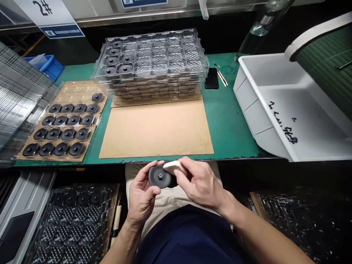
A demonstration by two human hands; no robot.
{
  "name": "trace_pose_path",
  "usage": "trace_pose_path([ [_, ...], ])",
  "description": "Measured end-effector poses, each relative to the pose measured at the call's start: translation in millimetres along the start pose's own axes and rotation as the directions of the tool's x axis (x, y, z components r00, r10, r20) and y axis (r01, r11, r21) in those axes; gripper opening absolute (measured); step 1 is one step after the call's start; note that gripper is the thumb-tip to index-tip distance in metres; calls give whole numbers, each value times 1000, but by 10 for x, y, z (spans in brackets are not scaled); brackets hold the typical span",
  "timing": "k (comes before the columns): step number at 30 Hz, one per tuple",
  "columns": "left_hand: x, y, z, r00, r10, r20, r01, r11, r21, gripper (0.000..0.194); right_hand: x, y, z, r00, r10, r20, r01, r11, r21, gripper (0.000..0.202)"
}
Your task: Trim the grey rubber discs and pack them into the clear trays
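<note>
Over my lap, just in front of the bench edge, my left hand grips a round dark grey disc by its rim, with the small hub at its middle facing up. My right hand pinches a white block, perhaps a sponge or eraser, against the disc's upper right edge. The block's exact material cannot be made out. On the bench to the left, a clear plastic tray holds several similar discs in rows.
A stack of clear trays, a few discs in its top one, stands behind a cardboard sheet. Right of it lie a black phone and a grey-white bin. More trays sit low at left and right. A blue bin stands back left.
</note>
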State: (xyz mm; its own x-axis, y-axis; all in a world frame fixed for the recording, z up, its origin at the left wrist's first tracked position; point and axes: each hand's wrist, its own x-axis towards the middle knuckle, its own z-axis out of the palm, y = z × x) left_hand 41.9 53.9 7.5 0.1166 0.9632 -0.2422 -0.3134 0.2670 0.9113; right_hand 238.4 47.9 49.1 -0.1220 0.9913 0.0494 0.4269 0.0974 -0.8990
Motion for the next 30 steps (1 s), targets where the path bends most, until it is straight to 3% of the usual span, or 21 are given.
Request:
trace_pose_path([
  [3,-23,77,25,999,-27,-23,27,1000,9,68,-73,-149,-82,984,-149,96,166,964,-210,19],
  [5,-46,122,37,998,-61,-12,61,998,15,68,-92,-198,-107,977,-163,138,193,951,-242,18],
  [8,-76,169,44,996,-90,-14,90,995,31,68,-79,-212,-116,986,-145,78,163,936,-312,18],
  [13,-114,198,6,985,-171,-7,171,985,-8,65,-74,-231,-123,974,-162,159,197,952,-234,21],
  [17,-132,190,-20,972,-227,-57,223,973,-58,60,-70,-250,-127,980,-165,112,192,933,-306,21],
  [20,-133,196,-8,959,-270,-89,261,960,-102,52,-66,-249,-119,962,-202,185,249,926,-284,24],
  [24,-121,229,18,936,-348,-55,340,933,-121,49,-54,-239,-114,967,-215,139,252,902,-351,25],
  [30,-101,249,12,902,-430,-32,420,893,-165,52,-42,-278,-128,946,-229,231,297,898,-325,25],
])
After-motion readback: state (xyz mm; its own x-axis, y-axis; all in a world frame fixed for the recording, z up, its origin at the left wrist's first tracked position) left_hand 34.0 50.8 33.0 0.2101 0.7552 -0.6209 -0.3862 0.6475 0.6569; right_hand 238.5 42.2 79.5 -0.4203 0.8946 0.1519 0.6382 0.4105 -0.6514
